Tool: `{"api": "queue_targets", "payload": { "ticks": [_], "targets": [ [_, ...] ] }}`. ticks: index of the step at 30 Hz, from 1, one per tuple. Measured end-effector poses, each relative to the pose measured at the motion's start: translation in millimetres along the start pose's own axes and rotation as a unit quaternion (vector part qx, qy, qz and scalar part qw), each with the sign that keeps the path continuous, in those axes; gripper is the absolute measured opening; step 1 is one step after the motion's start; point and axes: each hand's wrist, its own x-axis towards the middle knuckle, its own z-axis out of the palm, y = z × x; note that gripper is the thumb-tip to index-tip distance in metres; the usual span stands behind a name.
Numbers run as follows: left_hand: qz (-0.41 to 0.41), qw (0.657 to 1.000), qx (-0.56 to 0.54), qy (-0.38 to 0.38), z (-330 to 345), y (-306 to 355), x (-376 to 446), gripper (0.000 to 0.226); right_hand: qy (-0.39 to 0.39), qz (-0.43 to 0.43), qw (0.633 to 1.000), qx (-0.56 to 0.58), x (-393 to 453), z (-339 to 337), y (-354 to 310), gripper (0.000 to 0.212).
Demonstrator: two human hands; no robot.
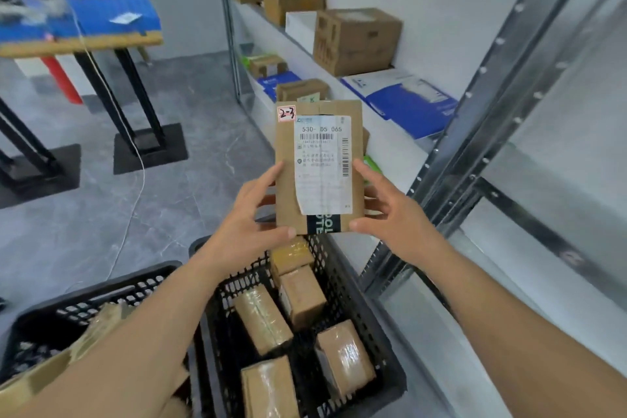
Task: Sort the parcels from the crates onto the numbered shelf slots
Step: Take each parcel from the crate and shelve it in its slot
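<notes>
Parcel [319,166] marked 2-3, gripped at both lower edges by left hand [251,214] and right hand [390,214]. Held above black crate [356,282] of parcels, beside metal shelf [383,125].

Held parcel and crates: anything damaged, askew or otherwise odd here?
Nothing serious. The parcel, held by left hand and right hand, has a wrinkled shipping label, peeling at its lower left. Parcels in the crate lie jumbled.

Head view, angled down, close over crate [342,299], shelving [475,132] right
</notes>
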Motion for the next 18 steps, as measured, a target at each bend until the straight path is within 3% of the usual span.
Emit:
{"api": "queue_targets", "payload": {
  "ticks": [9, 18],
  "targets": [
    [0.125, 0.992, -0.033, -0.002, 21, 80, -17, 0.090, 0.089, -0.096, 0.991, -0.010, -70, -51, -49, 0.082],
    [0.188, 0.980, -0.015, -0.067, 82, 151, -39, 0.087, 0.165, -0.135, 0.977, -0.024, -164, -107, -49, 0.088]
  ]
}}
